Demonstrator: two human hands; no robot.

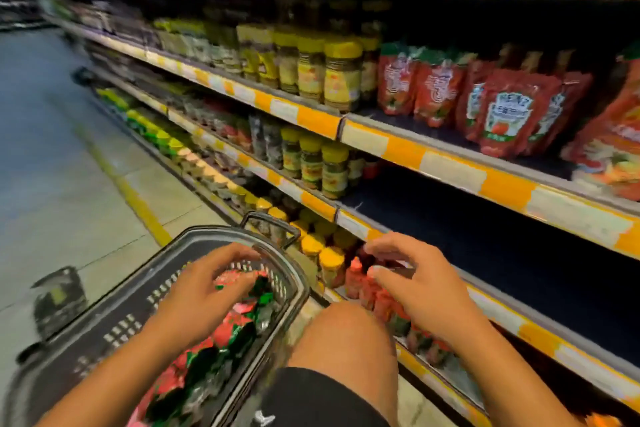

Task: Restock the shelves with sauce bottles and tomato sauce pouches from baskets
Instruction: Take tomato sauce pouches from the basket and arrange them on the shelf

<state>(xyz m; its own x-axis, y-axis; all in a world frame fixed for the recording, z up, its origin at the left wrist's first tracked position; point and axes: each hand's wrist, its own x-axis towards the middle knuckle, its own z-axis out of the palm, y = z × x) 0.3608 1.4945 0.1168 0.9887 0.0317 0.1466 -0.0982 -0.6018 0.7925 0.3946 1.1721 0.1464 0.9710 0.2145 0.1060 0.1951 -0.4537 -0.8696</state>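
Reaching into the basket (294,274), the left hand (204,288) was spread, fingers apart, over soft, light pouches (239,319), judged best pinched at the top edge; the right hand (415,284) was held loosely open.

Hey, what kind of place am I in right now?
Most likely a supermarket aisle: long shelves with yellow price strips, rows of yellow-lidded jars, red sauce pouches, and a shopping basket on the floor.

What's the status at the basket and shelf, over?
Left hand open, fingers over pouches in basket. Right hand open, empty, above bottom-shelf bottles. Person's knee between basket and shelf.
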